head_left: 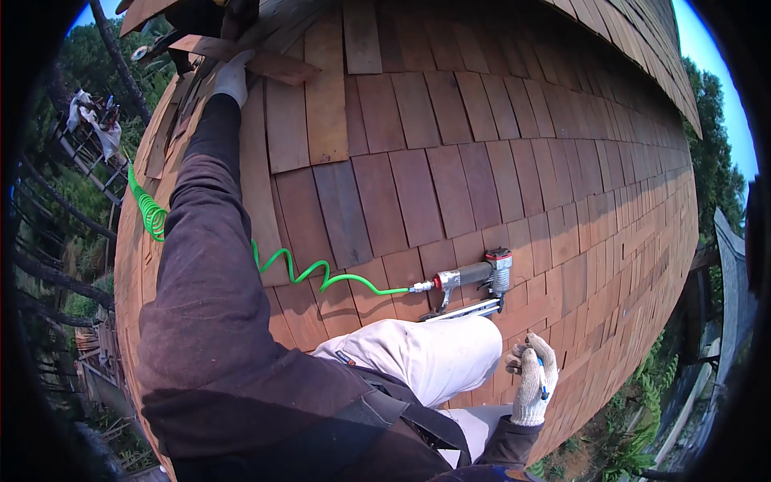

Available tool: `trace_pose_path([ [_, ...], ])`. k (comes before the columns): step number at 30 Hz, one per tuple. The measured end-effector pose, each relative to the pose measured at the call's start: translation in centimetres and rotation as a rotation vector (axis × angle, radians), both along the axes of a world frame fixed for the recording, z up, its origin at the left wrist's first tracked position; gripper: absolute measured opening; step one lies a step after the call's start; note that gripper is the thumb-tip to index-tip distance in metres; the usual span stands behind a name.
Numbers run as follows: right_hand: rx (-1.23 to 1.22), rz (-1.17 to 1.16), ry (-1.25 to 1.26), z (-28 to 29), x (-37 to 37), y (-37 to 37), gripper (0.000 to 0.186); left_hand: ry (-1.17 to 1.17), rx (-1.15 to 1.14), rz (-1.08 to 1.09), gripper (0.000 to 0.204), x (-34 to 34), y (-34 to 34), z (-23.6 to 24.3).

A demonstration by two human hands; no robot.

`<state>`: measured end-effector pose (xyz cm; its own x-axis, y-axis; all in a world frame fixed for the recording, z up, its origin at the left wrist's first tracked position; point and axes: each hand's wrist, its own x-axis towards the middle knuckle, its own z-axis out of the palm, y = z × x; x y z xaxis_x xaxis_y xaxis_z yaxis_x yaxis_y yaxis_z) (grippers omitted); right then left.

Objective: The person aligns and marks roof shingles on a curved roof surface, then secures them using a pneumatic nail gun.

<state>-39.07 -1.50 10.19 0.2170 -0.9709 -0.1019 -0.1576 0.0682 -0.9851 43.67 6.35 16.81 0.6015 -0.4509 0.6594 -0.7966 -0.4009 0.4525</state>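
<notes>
My left arm reaches to the upper left, where my white-gloved left hand (232, 79) is closed on a loose brown wooden shingle (283, 67); the fingers are partly hidden. My right hand (536, 381), in a knitted glove, is held by my knee with its fingers curled. A slim white and blue thing (545, 391) shows against the palm; its kind is unclear. Beside my light-trousered thigh lies a pneumatic nail gun (474, 277), untouched, on the shingles. A coiled green air hose (321, 273) joins its handle and passes behind my left arm.
Overlapping wooden shingles (482, 177) cover the curved, sloping roof. Another shingled section (634, 48) overhangs at upper right. A dark, partly cut-off shape (233, 20) stands beyond my left hand. At left, white sacks (98, 124) hang near a frame; trees and ground lie past the roof edges.
</notes>
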Motion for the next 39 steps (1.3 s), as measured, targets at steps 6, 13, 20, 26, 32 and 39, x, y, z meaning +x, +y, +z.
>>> trace_pose_path([
  [6, 0.025, 0.031, 0.038, -0.5, 0.6, -0.6, 0.034, 1.102, -1.039, -0.334, 0.028, -1.1, -0.4, 1.0],
  [13, -0.014, 0.033, -0.032, -0.1, 0.2, -4.3, 0.033, 0.499, -0.623, -0.100, 0.050, -2.5, -1.8, 0.9],
  [20, -0.161, 0.213, -0.048, 1.1, 5.8, -9.5, 0.027, 0.007, 0.043, 0.296, 0.052, -7.8, -3.6, 2.0],
  [26, -0.328, 0.223, 0.233, -7.0, 3.4, -11.1, 0.026, -0.132, 0.283, 0.443, 0.051, -11.0, -4.8, 2.6],
  [32, 0.001, -0.070, 0.098, -9.2, -4.5, -16.0, 0.024, -0.196, 0.276, 0.496, 0.052, -10.4, -3.6, 1.9],
  [39, 0.282, -0.278, 0.040, -18.3, -21.3, -15.4, 0.036, -0.299, 0.268, 0.373, 0.056, -9.4, -10.0, 1.2],
])
